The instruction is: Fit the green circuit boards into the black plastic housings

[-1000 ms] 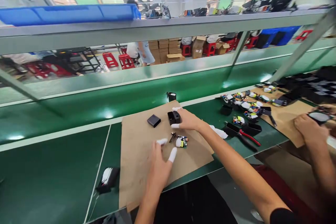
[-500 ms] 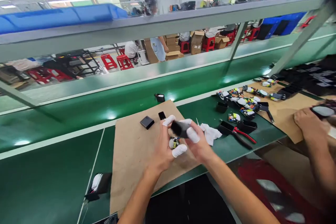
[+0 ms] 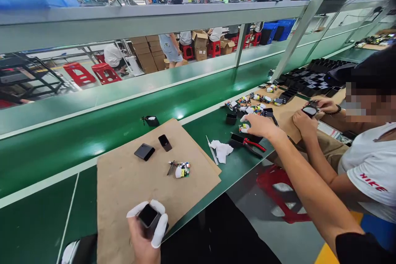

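Note:
My left hand (image 3: 144,229), with white finger covers, is closed around a black open-ended plastic case (image 3: 148,215) above the brown paper's front edge. My right hand (image 3: 260,126) is stretched out to the right, its fingers apart over a circuit board (image 3: 244,128) with a white patch. Whether they touch the board is unclear. On the brown paper (image 3: 123,189) lie another circuit board (image 3: 182,170) with wires and two black cases, one lying flat (image 3: 144,152) and one with its open end showing (image 3: 165,142).
Red-handled pliers (image 3: 255,145), a white cloth (image 3: 221,150) and a thin white stick (image 3: 212,148) lie near the right hand. Several circuit boards are heaped beyond. A co-worker (image 3: 365,156) sits at the right, holding a part. A black case with wires (image 3: 151,121) stands behind the paper.
My hands have parted. The left keeps the black case and has moved down and left; the right has let go and reached right to the boards. The view has turned right.

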`<action>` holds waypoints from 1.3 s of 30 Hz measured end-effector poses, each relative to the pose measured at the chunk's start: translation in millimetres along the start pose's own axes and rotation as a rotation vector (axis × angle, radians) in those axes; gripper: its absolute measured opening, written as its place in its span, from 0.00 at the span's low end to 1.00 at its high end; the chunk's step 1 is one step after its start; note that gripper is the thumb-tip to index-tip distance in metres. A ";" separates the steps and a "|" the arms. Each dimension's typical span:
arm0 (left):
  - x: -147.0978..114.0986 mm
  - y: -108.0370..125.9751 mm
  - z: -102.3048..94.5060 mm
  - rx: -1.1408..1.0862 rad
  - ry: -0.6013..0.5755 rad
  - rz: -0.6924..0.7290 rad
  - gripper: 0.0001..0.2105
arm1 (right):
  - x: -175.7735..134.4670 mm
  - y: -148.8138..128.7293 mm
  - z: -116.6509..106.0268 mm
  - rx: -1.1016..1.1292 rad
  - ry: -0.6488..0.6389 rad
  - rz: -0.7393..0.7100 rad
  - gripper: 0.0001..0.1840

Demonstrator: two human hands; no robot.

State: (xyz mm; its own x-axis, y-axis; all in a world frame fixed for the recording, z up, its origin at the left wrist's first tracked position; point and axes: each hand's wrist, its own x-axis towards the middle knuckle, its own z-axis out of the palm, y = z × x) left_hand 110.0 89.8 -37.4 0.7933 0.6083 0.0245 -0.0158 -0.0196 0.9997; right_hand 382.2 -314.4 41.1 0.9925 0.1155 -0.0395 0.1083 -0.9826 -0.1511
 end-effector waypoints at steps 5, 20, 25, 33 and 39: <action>-25.3 14.7 8.4 0.036 -0.110 0.027 0.25 | 43.3 18.7 19.6 -0.079 -0.213 -0.006 0.18; -71.6 31.4 25.8 -0.168 -0.236 -0.126 0.20 | -1.5 8.8 0.0 0.063 0.217 -0.125 0.30; -61.4 49.6 63.8 -0.417 -0.301 -0.322 0.19 | -88.2 -82.6 -25.9 0.591 0.269 -0.784 0.31; -69.9 59.2 68.5 -0.529 -0.375 -0.412 0.27 | -192.0 -155.7 16.9 0.783 -0.131 -1.012 0.40; -82.9 62.2 52.0 -0.453 -0.416 -0.060 0.18 | -237.4 -168.5 77.4 1.601 0.165 -0.525 0.18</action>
State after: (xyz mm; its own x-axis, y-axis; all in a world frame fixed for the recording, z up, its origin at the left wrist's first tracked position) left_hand 74.9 -3.1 22.5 0.9703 0.2356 0.0555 -0.1488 0.3997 0.9045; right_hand 124.0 -165.0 -0.6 0.8767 0.2410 0.4163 0.3450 0.2881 -0.8933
